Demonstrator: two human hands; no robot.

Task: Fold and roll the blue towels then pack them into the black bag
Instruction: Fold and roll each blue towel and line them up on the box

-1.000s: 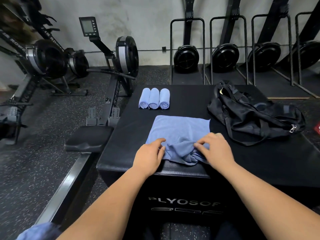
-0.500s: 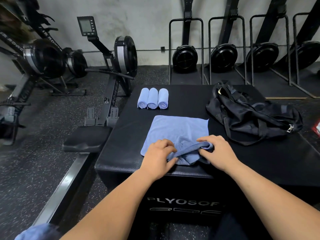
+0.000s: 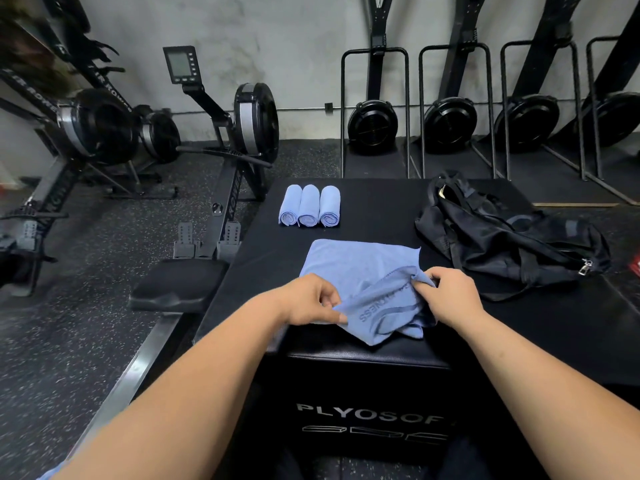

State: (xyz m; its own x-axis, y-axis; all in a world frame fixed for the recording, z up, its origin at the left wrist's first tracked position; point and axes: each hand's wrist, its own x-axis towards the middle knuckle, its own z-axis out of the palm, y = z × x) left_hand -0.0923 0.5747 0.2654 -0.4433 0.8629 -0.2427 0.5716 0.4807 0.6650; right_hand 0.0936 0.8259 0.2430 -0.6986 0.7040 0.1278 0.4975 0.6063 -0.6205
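towel (image 3: 349, 268) half-flat, near edge bunched, pinched by l hand (image 3: 308, 301) & r hand (image 3: 450, 294).

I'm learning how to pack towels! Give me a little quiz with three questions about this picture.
1. How many rolled towels lie on the black box?
2. True or false: the black bag lies to the right of the rolled towels.
3. The left hand and the right hand both pinch: A) the unrolled towel B) the black bag C) a rolled towel.

Key: 1) three. 2) true. 3) A.
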